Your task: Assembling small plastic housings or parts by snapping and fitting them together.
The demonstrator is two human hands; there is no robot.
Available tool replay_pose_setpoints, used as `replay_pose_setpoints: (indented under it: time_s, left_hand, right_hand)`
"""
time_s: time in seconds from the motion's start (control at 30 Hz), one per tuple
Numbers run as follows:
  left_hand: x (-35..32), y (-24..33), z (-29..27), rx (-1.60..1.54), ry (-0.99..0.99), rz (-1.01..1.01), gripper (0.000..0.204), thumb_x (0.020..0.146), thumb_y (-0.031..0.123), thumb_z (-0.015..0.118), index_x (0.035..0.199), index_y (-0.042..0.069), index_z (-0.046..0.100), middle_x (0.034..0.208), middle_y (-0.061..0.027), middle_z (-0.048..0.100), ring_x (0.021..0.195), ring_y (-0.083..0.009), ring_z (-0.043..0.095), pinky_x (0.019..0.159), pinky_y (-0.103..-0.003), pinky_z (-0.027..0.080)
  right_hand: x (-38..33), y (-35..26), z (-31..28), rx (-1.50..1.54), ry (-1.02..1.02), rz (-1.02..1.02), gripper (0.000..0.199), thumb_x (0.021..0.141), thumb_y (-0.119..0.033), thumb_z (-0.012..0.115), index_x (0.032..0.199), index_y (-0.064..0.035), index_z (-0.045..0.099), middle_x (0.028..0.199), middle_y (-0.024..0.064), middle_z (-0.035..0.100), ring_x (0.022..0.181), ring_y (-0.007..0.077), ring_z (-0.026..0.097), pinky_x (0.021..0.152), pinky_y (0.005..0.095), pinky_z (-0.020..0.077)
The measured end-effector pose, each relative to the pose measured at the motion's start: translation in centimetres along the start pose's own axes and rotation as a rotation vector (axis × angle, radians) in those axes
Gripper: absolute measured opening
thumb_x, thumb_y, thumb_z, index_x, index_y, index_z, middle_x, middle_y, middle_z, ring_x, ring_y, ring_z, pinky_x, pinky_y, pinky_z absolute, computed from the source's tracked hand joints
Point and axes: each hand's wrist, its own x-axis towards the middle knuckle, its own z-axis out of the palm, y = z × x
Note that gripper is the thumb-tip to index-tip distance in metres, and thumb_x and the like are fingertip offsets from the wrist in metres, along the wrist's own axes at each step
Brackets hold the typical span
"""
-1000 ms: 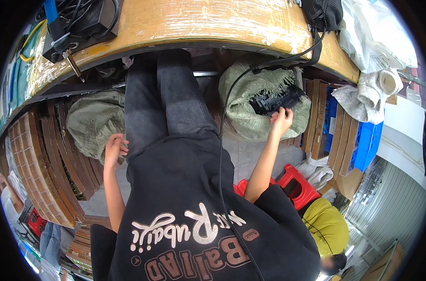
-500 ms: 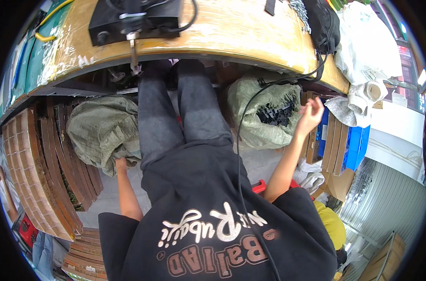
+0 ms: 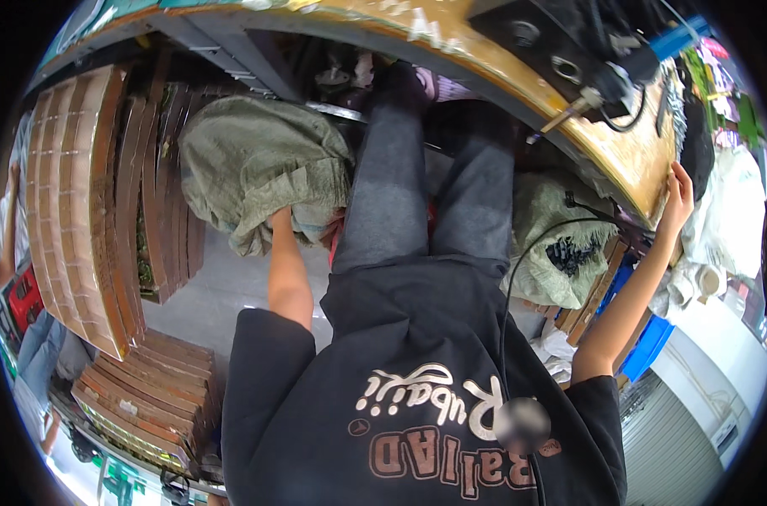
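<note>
On the left, a grey-green woven sack (image 3: 257, 160) slumps beside my left leg. My left hand (image 3: 281, 216) reaches into its mouth past the wrist, so its fingers are hidden in the folds. At the right, my right hand (image 3: 678, 198) is raised by the corner of the wooden workbench (image 3: 451, 42), fingers stretched out and nothing visible in them. Whether it touches the bench edge I cannot tell. Below it stands a pale green woven sack (image 3: 540, 244), its mouth showing many small black parts (image 3: 569, 255).
A black box-shaped device (image 3: 518, 34) with a metal rod (image 3: 561, 120) sits on the bench. Stacked cardboard trays (image 3: 71, 202) line the left side, with another stack (image 3: 143, 405) behind. A black cable (image 3: 508, 312) crosses my front. Blue bins (image 3: 649, 346) and white bags (image 3: 729, 211) are at right.
My view has swung leftward, so the bench and device appear farther right. My right hand has moved from beside the pale green sack up to the bench corner. The left hand stays in its sack.
</note>
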Motion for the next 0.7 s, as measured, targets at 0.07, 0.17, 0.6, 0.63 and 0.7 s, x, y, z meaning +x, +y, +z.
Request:
replay_pose_setpoints:
  time_s: [0.07,0.17,0.6,0.63,0.7]
  left_hand:
    - [0.1,-0.4,-1.0,0.01,-0.006,-0.01,0.061,0.083,0.045,0.036,0.135,0.015,0.024,0.142,-0.0081,0.018,0.13,-0.027,0.017,0.105,-0.04,0.017]
    - [1.1,0.1,-2.1,0.025,-0.015,0.007,0.061,0.083,0.045,0.036,0.135,0.015,0.025,0.142,-0.0081,0.018,0.13,-0.0272,0.017,0.105,-0.04,0.017]
    - [5.5,4.1,-4.5,0.098,-0.047,0.159,0.06,0.084,0.043,0.036,0.135,0.015,0.025,0.141,-0.008,0.02,0.129,-0.0282,0.018,0.105,-0.04,0.018]
    - [5.7,3.8,-4.5,0.104,-0.05,0.162,0.06,0.084,0.043,0.036,0.135,0.015,0.025,0.141,-0.0079,0.02,0.129,-0.0283,0.018,0.105,-0.04,0.018]
    - [6.2,3.3,-4.5,0.114,-0.054,0.17,0.059,0.084,0.043,0.036,0.135,0.015,0.025,0.141,-0.0079,0.02,0.129,-0.0284,0.018,0.105,-0.04,0.018]
  right_hand:
    - [0.7,0.5,0.9,-0.038,0.03,0.001,0.022,0.083,-0.009,0.054,0.103,-0.0019,0.059,0.092,0.0029,0.06,0.076,0.0074,0.053,0.069,0.0187,0.041]
    - [1.0,0.1,1.8,-0.134,0.043,-0.02,0.021,0.082,-0.009,0.054,0.102,-0.0015,0.059,0.091,0.0028,0.06,0.075,0.0078,0.053,0.068,0.0193,0.0412]
    - [2.1,1.8,1.8,0.22,0.159,0.169,0.024,0.08,-0.003,0.051,0.103,0.0008,0.058,0.093,0.0051,0.06,0.07,0.0053,0.049,0.064,0.0163,0.0389]
    - [2.3,1.8,1.9,0.212,0.151,0.165,0.026,0.081,-0.004,0.051,0.106,0.0,0.057,0.095,0.0047,0.06,0.069,0.0041,0.047,0.062,0.0164,0.0379]
    - [2.6,1.7,2.2,0.186,0.14,0.171,0.026,0.081,-0.004,0.051,0.106,0.0,0.056,0.096,0.0051,0.059,0.072,0.0051,0.049,0.064,0.0164,0.0385]
